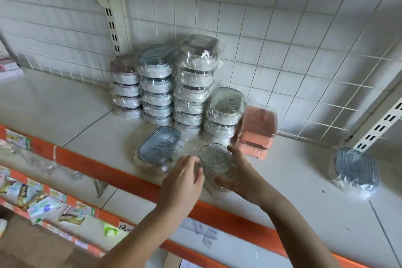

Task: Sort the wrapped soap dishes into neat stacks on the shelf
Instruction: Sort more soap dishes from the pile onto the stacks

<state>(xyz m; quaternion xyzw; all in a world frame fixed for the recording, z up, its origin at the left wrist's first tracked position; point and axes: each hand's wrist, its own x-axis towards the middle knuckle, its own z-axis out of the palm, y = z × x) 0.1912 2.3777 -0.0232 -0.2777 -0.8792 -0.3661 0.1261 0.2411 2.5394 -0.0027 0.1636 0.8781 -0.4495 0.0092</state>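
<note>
Head view: both hands meet at the front of the shelf (71, 102) on one clear dish (216, 164). The right hand (238, 177) holds the dish from the right, its fingers curled under and around the wrapped body, thumb at the far rim. The left hand (185, 177) is at the dish's left side, its fingers (191, 160) loosely bent and touching the wrap; whether they grip it cannot be told. The dish sits tilted, ribbed top facing up, just above the orange shelf edge (130, 177).

Just left of the left fingers lies a blue dish (158, 147), flat on the shelf. Beyond the fingers, against the grid back panel (282, 50), stand four stacks of wrapped dishes: a pink-lidded stack (127, 87) farthest left, a blue-lidded stack (156, 85) beside it, a tall stack (195, 80) next, and a short stack (224, 113) nearest the right fingers. Just right of the short stack, beyond the right hand, is a salmon box pair (255, 132). Well to the right of the right hand, a dark blue dish (355, 169) lies alone on the shelf.
</note>
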